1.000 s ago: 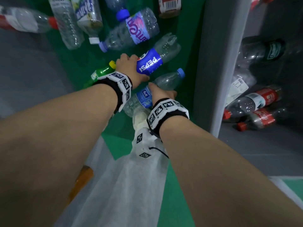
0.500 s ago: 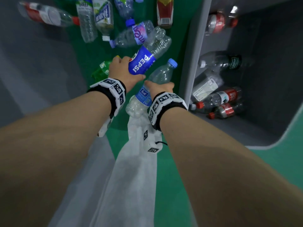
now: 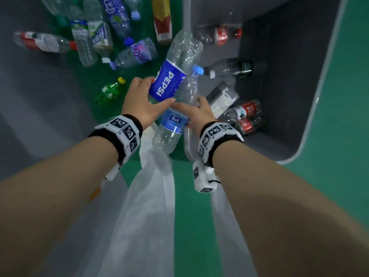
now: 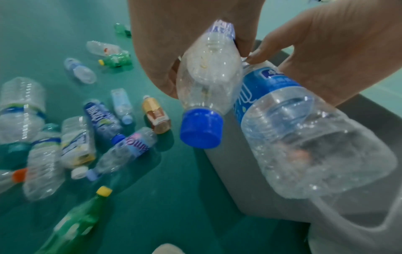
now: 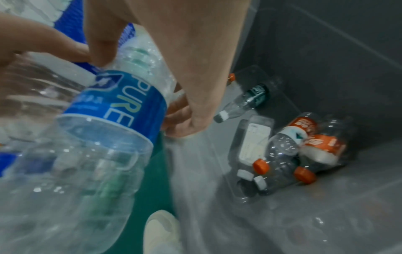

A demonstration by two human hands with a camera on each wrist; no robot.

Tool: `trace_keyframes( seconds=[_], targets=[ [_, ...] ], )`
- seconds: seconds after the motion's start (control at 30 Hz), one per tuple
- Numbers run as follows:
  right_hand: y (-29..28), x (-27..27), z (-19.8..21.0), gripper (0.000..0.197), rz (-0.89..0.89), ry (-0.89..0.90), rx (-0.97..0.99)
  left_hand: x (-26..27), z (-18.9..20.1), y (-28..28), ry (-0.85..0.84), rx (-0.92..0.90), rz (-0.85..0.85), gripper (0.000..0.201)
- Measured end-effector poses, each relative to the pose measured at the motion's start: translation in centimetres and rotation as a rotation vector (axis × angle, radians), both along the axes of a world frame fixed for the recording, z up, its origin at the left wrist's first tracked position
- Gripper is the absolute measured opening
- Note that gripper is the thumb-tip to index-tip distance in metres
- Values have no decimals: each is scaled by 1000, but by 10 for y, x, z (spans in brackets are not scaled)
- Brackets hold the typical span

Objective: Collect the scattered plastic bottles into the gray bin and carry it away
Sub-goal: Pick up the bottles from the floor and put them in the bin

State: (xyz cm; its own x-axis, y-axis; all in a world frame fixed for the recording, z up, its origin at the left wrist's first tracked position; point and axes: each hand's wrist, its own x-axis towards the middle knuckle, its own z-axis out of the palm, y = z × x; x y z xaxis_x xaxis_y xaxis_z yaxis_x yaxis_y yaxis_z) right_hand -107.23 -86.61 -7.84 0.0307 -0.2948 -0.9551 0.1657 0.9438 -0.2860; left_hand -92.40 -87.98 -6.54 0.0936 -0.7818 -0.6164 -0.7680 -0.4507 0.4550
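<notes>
Head view: left hand fingers curled round Pepsi bottle, right hand fingers round water bottle, both held at rim of gray bin. Several bottles already inside; roughly ten left on floor. Carrying not yet begun.

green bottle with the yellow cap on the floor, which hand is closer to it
Left. The left hand, gripping the Pepsi bottle, is just right of the green bottle; the right hand is farther right, by the gray bin.
</notes>
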Motion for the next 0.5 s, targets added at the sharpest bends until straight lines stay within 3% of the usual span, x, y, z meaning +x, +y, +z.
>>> trace_keyframes(
  seconds=[0.13,0.27,0.33,0.43,0.5],
  targets=[
    [0,-70,-9,55,-25,-10,16,-56,3,1,42,26,-86,57],
    [-4,-113,-17,65,-99,76,44,-111,-3,-10,50,89,-154,63],
    [-5,-140,-24,72,-173,110,43,-143,-12,-22,62,135,-183,63],
    [-5,-171,-38,54,-271,130,51,-181,-33,-40,26,180,-259,61],
    [-5,-185,-50,55,-317,161,74,-201,-52,-51,9,226,-307,59]
  ],
)
